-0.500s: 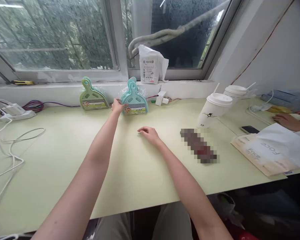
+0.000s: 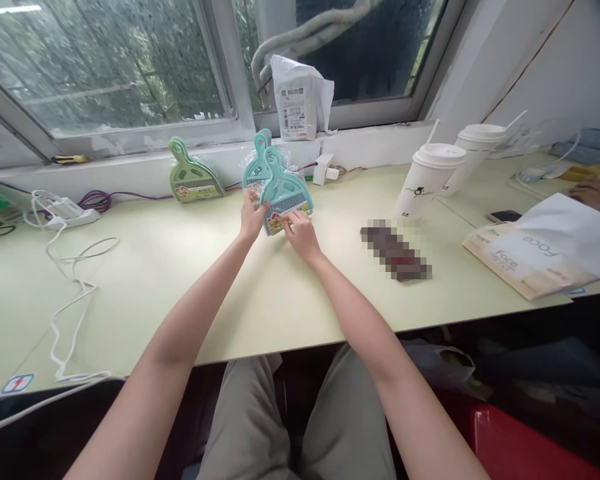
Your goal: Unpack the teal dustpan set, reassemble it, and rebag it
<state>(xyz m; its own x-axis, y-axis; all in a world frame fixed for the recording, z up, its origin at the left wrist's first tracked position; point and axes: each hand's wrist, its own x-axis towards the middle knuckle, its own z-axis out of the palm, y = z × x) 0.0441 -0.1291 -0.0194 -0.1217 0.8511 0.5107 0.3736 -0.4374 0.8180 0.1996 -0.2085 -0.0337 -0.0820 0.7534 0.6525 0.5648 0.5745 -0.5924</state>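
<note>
A turquoise dustpan and brush set (image 2: 284,190) in clear wrap, with a printed label, is tilted in front of the others of its kind. My left hand (image 2: 254,212) is closed on its left edge, thumb in front. At its lower front, my right hand (image 2: 301,233) touches the label with bent fingers; whether it grips the edge is hard to see. Behind it, more turquoise dustpan sets (image 2: 261,143) lean in a stack against the sill. Green dustpan sets (image 2: 195,179) stand to the left of them.
White paper cups (image 2: 425,180) with straws stand at the right, near a blurred dark object (image 2: 395,250) and a tissue pack (image 2: 535,247). A wrapped parcel (image 2: 296,110) is on the sill. White cables (image 2: 80,287) lie at left. Another person's hand (image 2: 597,193) rests far right.
My left hand has drawn one turquoise dustpan set forward from the stack. My right hand has moved up from the table to its lower front. The view has tilted down.
</note>
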